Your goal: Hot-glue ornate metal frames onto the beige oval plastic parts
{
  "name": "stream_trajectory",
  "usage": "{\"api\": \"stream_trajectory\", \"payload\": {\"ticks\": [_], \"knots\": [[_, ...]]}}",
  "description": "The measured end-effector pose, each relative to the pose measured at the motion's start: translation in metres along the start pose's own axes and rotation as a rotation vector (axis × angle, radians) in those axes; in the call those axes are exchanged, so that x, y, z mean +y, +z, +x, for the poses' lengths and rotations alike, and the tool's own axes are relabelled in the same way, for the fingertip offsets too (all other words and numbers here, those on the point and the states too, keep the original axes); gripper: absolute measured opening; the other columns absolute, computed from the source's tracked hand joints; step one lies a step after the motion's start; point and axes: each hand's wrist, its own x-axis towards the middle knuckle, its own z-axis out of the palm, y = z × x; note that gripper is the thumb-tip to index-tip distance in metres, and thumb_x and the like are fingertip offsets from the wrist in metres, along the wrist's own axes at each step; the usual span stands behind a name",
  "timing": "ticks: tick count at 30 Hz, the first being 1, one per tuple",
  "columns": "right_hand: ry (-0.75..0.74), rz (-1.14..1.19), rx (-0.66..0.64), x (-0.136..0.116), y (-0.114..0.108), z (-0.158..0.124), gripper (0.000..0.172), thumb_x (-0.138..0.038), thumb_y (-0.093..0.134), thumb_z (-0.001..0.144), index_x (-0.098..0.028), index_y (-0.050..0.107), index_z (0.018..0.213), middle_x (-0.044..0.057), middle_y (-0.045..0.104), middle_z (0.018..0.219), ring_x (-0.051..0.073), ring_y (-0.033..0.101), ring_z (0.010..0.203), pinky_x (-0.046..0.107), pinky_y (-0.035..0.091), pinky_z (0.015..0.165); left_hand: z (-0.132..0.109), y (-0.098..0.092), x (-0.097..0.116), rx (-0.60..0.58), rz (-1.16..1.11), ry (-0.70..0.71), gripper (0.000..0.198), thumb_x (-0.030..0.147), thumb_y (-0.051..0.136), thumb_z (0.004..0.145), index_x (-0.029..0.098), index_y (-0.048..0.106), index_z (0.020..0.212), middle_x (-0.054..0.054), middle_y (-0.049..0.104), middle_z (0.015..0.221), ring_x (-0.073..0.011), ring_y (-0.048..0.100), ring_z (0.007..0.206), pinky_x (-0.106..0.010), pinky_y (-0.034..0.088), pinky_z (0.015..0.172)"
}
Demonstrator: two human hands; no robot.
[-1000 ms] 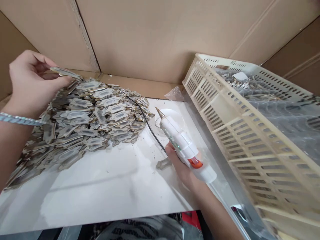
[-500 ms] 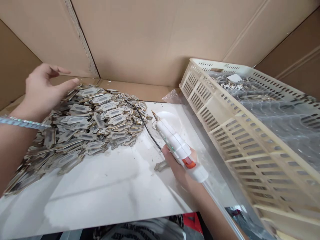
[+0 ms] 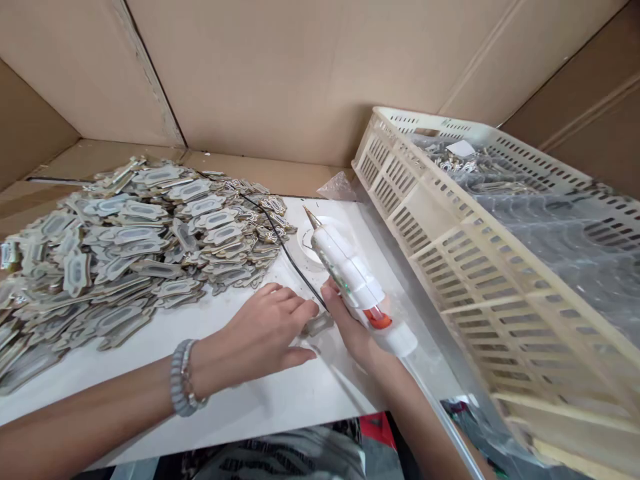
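My right hand [image 3: 353, 327] is wrapped round a white hot glue gun [image 3: 350, 267], its metal nozzle pointing up and away from me. A clear glue stick trails from the gun's back end over my forearm. Low over the white board, my left hand [image 3: 265, 331] has its thumb apart from the fingers and nothing visible between them. Just beyond those fingertips lies a single flat metal plate [image 3: 319, 325], partly hidden by both hands. A large heap of similar metal plates [image 3: 143, 233], with pointed ends and oval middles, spreads across the left side.
A cream plastic crate [image 3: 450, 267] on the right holds clear plastic trays and metal parts. Cardboard walls [image 3: 275, 80] enclose the back and sides. A black cord [image 3: 290, 260] runs from the heap towards the glue gun. A small clear plastic bag [image 3: 337, 187] lies near the crate.
My left hand has come from above the heap, right and towards me, to beside the single plate. My right hand keeps hold of the glue gun in nearly the same place.
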Motion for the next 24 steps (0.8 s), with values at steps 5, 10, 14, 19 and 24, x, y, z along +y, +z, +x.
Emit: {"api": "stream_trajectory", "payload": {"ticks": [5, 10, 14, 19, 24], "knots": [[-0.013, 0.012, 0.027, 0.005, 0.003, -0.001, 0.023, -0.032, 0.056, 0.095, -0.023, 0.056, 0.074, -0.001, 0.056, 0.070, 0.016, 0.061, 0.068, 0.028, 0.054, 0.066, 0.008, 0.019, 0.008, 0.036, 0.028, -0.024, 0.019, 0.028, 0.073, 0.085, 0.020, 0.056, 0.089, -0.005, 0.072, 0.080, -0.0277, 0.069, 0.081, -0.044, 0.047, 0.084], [0.009, -0.031, 0.038, -0.005, -0.003, 0.003, 0.033, -0.041, 0.057, 0.093, -0.024, 0.047, 0.067, -0.002, 0.052, 0.065, 0.014, 0.055, 0.059, 0.028, 0.048, 0.057, 0.001, 0.012, -0.005, 0.142, -0.008, -0.049, 0.019, 0.015, 0.061, 0.082, 0.022, 0.053, 0.099, 0.002, 0.072, 0.078, -0.0207, 0.070, 0.074, -0.037, 0.051, 0.083], [-0.009, -0.014, -0.056, -0.005, -0.004, 0.002, 0.031, -0.033, 0.058, 0.092, -0.024, 0.045, 0.065, -0.002, 0.053, 0.066, 0.014, 0.055, 0.060, 0.027, 0.048, 0.056, -0.020, -0.012, -0.029, 0.340, -0.001, -0.123, 0.026, 0.023, 0.055, 0.087, 0.023, 0.054, 0.113, -0.001, 0.075, 0.097, -0.0182, 0.072, 0.083, -0.028, 0.053, 0.071], [-0.059, -0.015, -0.039, -0.001, 0.001, -0.004, 0.020, -0.017, 0.061, 0.087, -0.023, 0.054, 0.069, -0.001, 0.056, 0.069, 0.014, 0.056, 0.059, 0.026, 0.048, 0.055, -0.039, -0.041, -0.050, 0.585, 0.136, -0.312, 0.020, 0.034, 0.063, 0.090, 0.023, 0.067, 0.106, -0.004, 0.074, 0.112, -0.0225, 0.072, 0.098, -0.029, 0.054, 0.079], [-0.187, 0.020, -0.216, 0.001, 0.003, -0.001, 0.013, -0.014, 0.055, 0.084, -0.022, 0.058, 0.075, 0.001, 0.064, 0.078, 0.014, 0.062, 0.065, 0.024, 0.048, 0.057, -0.042, -0.049, -0.042, 0.712, 0.285, -0.443, 0.020, 0.036, 0.069, 0.086, 0.021, 0.073, 0.097, -0.001, 0.078, 0.089, -0.0194, 0.073, 0.078, -0.026, 0.045, 0.056]]}}
